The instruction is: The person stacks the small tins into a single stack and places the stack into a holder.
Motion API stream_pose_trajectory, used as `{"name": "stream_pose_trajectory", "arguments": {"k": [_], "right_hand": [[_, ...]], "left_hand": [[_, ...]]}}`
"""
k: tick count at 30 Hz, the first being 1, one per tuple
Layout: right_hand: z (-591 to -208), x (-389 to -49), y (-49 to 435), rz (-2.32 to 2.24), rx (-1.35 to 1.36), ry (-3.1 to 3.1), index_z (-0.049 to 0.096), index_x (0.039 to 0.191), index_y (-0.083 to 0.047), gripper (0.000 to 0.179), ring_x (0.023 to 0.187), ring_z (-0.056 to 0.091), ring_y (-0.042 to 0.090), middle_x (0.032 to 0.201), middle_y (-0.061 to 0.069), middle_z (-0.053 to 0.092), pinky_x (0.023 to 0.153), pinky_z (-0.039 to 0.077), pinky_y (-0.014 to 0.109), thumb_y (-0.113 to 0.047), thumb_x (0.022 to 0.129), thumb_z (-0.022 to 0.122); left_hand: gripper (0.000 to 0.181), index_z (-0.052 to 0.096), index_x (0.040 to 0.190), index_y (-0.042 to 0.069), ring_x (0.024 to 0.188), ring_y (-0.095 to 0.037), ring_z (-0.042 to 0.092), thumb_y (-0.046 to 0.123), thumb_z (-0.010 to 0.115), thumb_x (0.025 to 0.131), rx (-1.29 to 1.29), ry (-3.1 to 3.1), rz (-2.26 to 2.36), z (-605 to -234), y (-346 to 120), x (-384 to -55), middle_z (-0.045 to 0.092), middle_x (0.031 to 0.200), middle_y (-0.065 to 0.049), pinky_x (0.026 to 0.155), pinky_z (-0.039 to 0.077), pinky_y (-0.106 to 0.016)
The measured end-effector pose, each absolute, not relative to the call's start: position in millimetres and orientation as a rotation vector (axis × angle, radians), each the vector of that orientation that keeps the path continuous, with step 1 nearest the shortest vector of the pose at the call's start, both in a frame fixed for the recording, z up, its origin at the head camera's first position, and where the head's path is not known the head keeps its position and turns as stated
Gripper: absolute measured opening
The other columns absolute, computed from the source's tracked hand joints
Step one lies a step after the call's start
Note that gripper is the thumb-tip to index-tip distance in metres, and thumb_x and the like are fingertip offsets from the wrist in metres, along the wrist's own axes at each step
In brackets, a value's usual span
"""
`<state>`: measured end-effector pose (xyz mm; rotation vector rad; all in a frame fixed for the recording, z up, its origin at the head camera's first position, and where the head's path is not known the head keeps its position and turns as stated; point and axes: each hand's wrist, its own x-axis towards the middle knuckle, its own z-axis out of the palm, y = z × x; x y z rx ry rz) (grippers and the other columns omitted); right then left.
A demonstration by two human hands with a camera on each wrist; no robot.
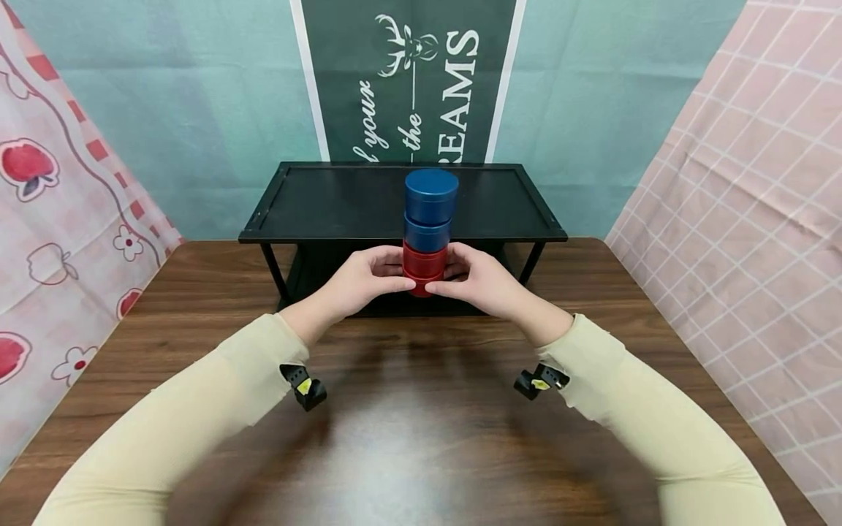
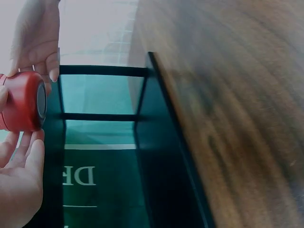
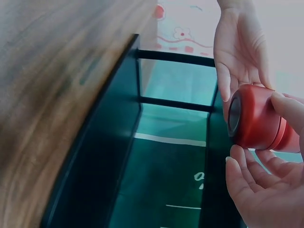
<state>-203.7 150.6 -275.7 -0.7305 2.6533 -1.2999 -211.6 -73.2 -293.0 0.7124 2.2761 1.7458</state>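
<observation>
A blue cylindrical canister with a seam round its middle stands upright on a red canister of similar shape. Both are held up in front of the black shelf. My left hand grips the red canister from the left, thumb near its lower front. From the other side my right hand grips the same canister, the two thumb tips close together. The red canister shows its dark underside in the left wrist view, off any surface. Neither hand touches the blue one.
A black two-level shelf stands at the back of the brown wooden table. Behind it hangs a green cloth with a dark printed panel. Patterned cloths flank the table, fruit-printed on the left and pink checked on the right.
</observation>
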Motion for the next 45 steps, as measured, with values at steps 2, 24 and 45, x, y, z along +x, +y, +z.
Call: {"name": "stream_pose_trajectory", "arguments": {"k": [2,24,45], "right_hand": [[-271.8,-206.1,150.9,-1.303,-0.741,2.656,0.053,0.123,-0.008,0.049,0.095,0.059,0.018,0.112,0.004,0.061,0.084,0.05,0.035,-0.028,0.082,0.072],[-234.4,-237.2,152.1,-1.313,-0.716,2.667,0.048,0.132,-0.009,0.056,0.105,0.057,0.019,0.12,0.007,0.059,0.093,0.045,0.04,-0.032,0.085,0.068],[-236.6,-280.8,146.5,-1.373,-0.701,2.642,0.047,0.134,-0.009,0.059,0.109,0.055,0.021,0.123,0.009,0.058,0.097,0.042,0.041,-0.034,0.084,0.068]], "left_hand": [[0.047,0.053,0.127,0.003,0.107,-0.021,0.059,0.016,0.07,0.084,0.712,2.275,1.747,-289.1,-73.6,-213.8,0.058,0.123,-0.01,0.09,0.048,-0.035],[0.05,0.052,0.13,0.008,0.108,-0.017,0.057,0.025,0.069,0.086,0.686,2.327,1.682,-247.6,-74.3,-245.8,0.058,0.123,-0.005,0.096,0.043,-0.036],[0.056,0.049,0.134,0.008,0.117,-0.018,0.049,0.028,0.068,0.085,0.64,2.404,1.59,-238.7,-79.0,-283.1,0.054,0.129,-0.006,0.102,0.037,-0.039]]}}
